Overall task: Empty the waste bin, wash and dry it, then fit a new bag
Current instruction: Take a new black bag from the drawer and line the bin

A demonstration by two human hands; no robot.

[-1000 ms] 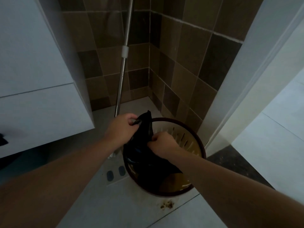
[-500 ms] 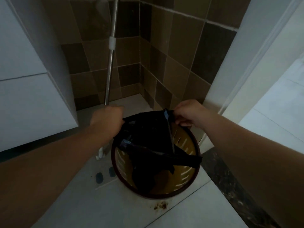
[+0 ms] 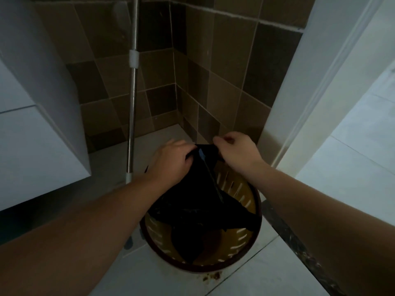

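Observation:
A round slotted waste bin (image 3: pixel 241 238), yellowish inside with a dark brown rim, stands on the tiled floor in the corner. A black plastic bag (image 3: pixel 198 201) hangs into it, its top bunched above the bin's far rim. My left hand (image 3: pixel 171 163) grips the bag's top edge from the left. My right hand (image 3: pixel 237 152) pinches the same edge from the right, close to the left hand. Part of the bag drapes over the bin's right rim.
A metal mop handle (image 3: pixel 132 107) leans in the tiled corner just left of the bin. A white cabinet (image 3: pixel 32 135) overhangs at left. A white door frame (image 3: pixel 303 103) stands at right. Brown dirt specks (image 3: pixel 213 276) lie on the floor in front of the bin.
My hands, spread apart half a second ago with the bag's mouth stretched wide, have come together above the bin's far rim, gathering the bag's top.

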